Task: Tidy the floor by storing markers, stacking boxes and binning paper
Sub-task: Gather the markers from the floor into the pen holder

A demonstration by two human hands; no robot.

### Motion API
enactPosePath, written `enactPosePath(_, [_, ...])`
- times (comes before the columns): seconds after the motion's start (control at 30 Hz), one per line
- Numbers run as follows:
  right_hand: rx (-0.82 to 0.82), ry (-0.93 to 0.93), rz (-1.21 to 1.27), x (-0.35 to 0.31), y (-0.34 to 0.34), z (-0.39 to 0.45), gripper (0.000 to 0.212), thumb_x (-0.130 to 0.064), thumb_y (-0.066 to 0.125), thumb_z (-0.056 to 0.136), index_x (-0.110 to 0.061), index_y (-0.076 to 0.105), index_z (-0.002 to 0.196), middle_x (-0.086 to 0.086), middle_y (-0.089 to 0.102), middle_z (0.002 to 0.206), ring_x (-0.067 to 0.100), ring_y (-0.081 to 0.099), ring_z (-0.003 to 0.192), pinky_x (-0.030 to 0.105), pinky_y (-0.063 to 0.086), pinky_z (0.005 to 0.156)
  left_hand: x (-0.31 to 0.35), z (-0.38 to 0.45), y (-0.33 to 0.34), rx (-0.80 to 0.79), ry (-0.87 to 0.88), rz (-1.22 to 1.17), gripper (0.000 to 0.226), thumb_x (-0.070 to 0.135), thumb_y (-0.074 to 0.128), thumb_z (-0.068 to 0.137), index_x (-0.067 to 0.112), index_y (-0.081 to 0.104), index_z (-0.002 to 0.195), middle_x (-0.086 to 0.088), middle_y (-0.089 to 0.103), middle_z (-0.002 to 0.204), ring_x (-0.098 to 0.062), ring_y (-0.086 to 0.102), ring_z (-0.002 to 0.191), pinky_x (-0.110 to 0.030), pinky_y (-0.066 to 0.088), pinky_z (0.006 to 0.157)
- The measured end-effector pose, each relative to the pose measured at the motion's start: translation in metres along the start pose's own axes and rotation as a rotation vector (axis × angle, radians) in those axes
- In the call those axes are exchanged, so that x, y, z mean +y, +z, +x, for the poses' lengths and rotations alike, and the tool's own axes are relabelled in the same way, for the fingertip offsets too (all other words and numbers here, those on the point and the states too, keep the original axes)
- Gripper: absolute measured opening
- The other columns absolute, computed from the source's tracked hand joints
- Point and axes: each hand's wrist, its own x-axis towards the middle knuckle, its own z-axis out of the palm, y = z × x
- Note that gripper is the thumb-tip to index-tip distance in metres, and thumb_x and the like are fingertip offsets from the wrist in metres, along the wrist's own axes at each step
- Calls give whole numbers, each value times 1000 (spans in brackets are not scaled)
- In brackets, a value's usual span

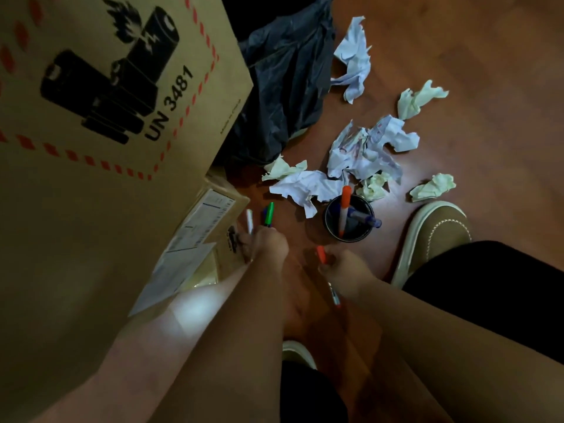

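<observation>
A black marker cup (pixel 332 232) stands on the wooden floor (pixel 457 56) and holds an orange marker (pixel 345 203) and a blue one (pixel 367 220). My left hand (pixel 267 242) grips a green marker (pixel 269 213), with a white marker (pixel 249 220) beside it. My right hand (pixel 343 270) holds an orange-capped marker (pixel 320 254) whose other end sticks out below the hand. Several crumpled papers (pixel 363 151) lie on the floor past the cup. A large cardboard box (pixel 100 123) with a battery symbol fills the left, above a smaller labelled box (pixel 210 218).
A black bin bag (pixel 283 87) sits at the back, between the large box and the papers. My brown shoe (pixel 433 236) rests to the right of the cup, and my dark trouser legs fill the lower right.
</observation>
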Motion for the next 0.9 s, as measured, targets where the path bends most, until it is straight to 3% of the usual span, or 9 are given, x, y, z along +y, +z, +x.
enactPosePath(0.13, [36, 42, -22, 3, -5, 12, 33, -20, 60, 92, -26, 59, 124, 2, 66, 107, 21, 64, 97, 40, 53, 91, 3, 2, -5, -112, -11, -11, 47, 20, 42, 102, 1, 39, 145, -22, 32, 152, -38, 37, 137, -40, 34, 109])
enactPosePath(0.23, [50, 77, -55, 2, -5, 20, 27, -24, 57, 94, -23, 61, 121, 6, 67, 105, 24, 63, 95, 34, 51, 87, -7, -3, -2, -87, 151, -40, 44, 26, 40, 103, 3, 43, 140, -20, 39, 143, -35, 44, 128, -38, 35, 105])
enactPosePath(0.3, [50, 85, -75, -1, -2, 24, 26, -28, 53, 95, -23, 60, 120, 7, 66, 107, 26, 63, 97, 39, 52, 91, -15, -7, 5, -113, 236, -34, 44, 28, 37, 104, 1, 45, 139, -19, 43, 140, -35, 47, 126, -41, 38, 105])
enactPosePath(0.37, [59, 92, -98, -3, 0, 26, 26, -28, 51, 96, -23, 60, 120, 8, 65, 112, 27, 61, 103, 37, 49, 94, -22, -9, 10, -177, 245, -118, 47, 31, 38, 104, 3, 43, 141, -18, 46, 140, -35, 48, 127, -44, 39, 108])
enactPosePath(0.47, [76, 101, -114, -5, 6, 29, 31, -24, 53, 96, -18, 57, 126, 9, 63, 117, 28, 59, 109, 25, 40, 83, -28, -13, 15, -304, 173, -319, 43, 33, 42, 102, 8, 47, 136, -16, 59, 130, -35, 58, 119, -47, 47, 102])
enactPosePath(0.6, [139, 122, 0, -12, 27, 35, 28, -25, 54, 97, -14, 60, 121, 8, 66, 110, 25, 62, 97, 22, 41, 70, -27, -19, 16, -481, 82, -506, 33, 20, 43, 105, 3, 45, 133, -4, 66, 108, -23, 63, 102, -39, 48, 98])
enactPosePath(0.7, [231, 157, 8, -17, 41, 45, 37, -37, 64, 89, -12, 58, 116, 13, 64, 109, 30, 63, 100, 34, 50, 80, -29, -13, 16, -362, 118, -433, 43, 27, 43, 103, 8, 43, 141, -2, 69, 109, -25, 64, 109, -47, 47, 102])
enactPosePath(0.77, [259, 174, -20, -20, 44, 50, 40, -39, 69, 84, -12, 56, 111, 12, 64, 105, 30, 64, 95, 40, 53, 82, -35, -10, 7, -269, 125, -386, 45, 30, 41, 104, 13, 39, 145, -4, 69, 118, -22, 65, 111, -44, 49, 98])
enactPosePath(0.9, [272, 172, -124, -22, 44, 52, 24, -23, 63, 87, -11, 58, 107, 14, 64, 104, 35, 64, 97, 41, 54, 82, -52, -6, -4, -245, 173, -362, 36, 24, 42, 104, 10, 45, 137, -1, 68, 107, -17, 67, 99, -34, 51, 87])
